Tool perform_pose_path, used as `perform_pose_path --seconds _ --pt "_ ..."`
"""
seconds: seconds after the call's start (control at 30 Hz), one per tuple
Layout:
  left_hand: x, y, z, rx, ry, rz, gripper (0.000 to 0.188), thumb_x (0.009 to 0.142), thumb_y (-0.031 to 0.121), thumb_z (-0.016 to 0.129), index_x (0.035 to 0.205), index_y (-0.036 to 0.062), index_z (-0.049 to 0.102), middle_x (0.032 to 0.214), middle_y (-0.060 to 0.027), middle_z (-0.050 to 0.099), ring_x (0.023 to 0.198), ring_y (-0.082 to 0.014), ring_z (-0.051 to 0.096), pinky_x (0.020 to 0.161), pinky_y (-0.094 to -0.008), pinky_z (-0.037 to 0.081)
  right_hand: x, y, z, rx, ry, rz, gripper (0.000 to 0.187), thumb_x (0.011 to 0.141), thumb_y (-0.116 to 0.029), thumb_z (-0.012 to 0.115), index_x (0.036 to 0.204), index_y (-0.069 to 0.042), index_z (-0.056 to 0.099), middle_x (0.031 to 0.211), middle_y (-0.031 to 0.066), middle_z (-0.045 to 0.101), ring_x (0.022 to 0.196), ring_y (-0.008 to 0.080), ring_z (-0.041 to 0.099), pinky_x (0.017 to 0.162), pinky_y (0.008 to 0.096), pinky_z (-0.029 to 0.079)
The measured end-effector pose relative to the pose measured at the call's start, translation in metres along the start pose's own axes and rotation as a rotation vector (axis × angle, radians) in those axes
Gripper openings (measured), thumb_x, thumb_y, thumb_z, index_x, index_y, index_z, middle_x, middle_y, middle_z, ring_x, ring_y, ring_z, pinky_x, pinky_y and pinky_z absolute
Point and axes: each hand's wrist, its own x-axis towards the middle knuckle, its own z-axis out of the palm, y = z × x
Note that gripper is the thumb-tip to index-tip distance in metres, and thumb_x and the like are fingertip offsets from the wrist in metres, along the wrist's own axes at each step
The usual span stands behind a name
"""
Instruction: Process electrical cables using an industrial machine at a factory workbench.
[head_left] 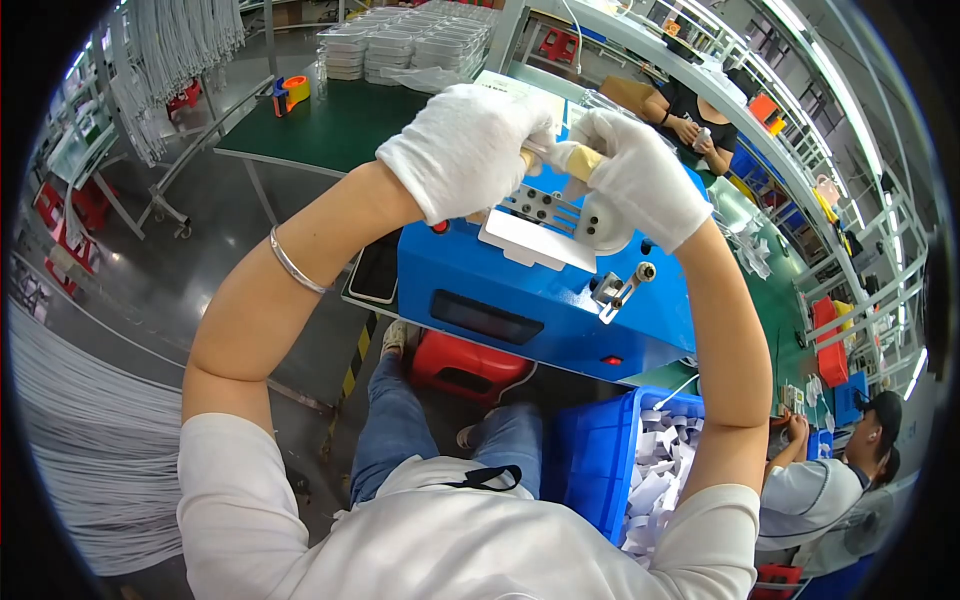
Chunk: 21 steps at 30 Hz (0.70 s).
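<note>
My left hand (pixel 470 145), in a white glove, is closed with its fingertips pinched together above the blue machine (pixel 550 300). Close beside it on the right, my right hand (pixel 645 175) is gloved too, its thumb and fingers pressed together. Yellowish coverings show on the fingertips of both. Something small and pale seems to lie between the two hands, but the gloves hide what it is. Below them the machine carries a metal plate with holes (pixel 540 207), a white chute-like guide (pixel 537 240) and a small metal bracket with a knob (pixel 625 290).
A blue bin (pixel 600 470) of white scraps stands by my right leg, a red stool (pixel 465 365) under the machine. Stacked clear trays (pixel 400 45) and an orange tape dispenser (pixel 292 94) sit on the green table (pixel 340 120). White cables (pixel 90 440) hang at left. Co-workers (pixel 820 490) sit at right.
</note>
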Motion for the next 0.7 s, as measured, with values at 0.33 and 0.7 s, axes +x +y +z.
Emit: perform_pose_path --seconds 0.33,0.7 --pt "-0.064 0.025 0.025 -0.936 0.373 -0.617 0.025 0.093 0.017 0.05 0.114 0.0032 0.054 0.086 -0.0045 0.062 0.073 -0.0117 0.061 0.059 -0.0204 0.047 -0.027 0.022 -0.008 0.54 -0.052 -0.023 0.052 0.088 -0.048 0.052 0.115 -0.004 0.058 0.093 0.0105 0.064 0.088 0.017 0.061 0.082 0.0295 0.047" --pt "-0.09 0.065 0.043 -0.865 0.68 -0.64 0.043 0.096 0.035 0.042 0.116 -0.002 0.05 0.091 -0.0103 0.062 0.059 -0.0091 0.056 0.051 -0.019 0.044 -0.026 0.022 -0.006 0.329 -0.134 -0.062 0.04 0.079 -0.023 0.067 0.112 -0.003 0.058 0.097 0.0104 0.061 0.089 0.0179 0.058 0.078 0.0308 0.048"
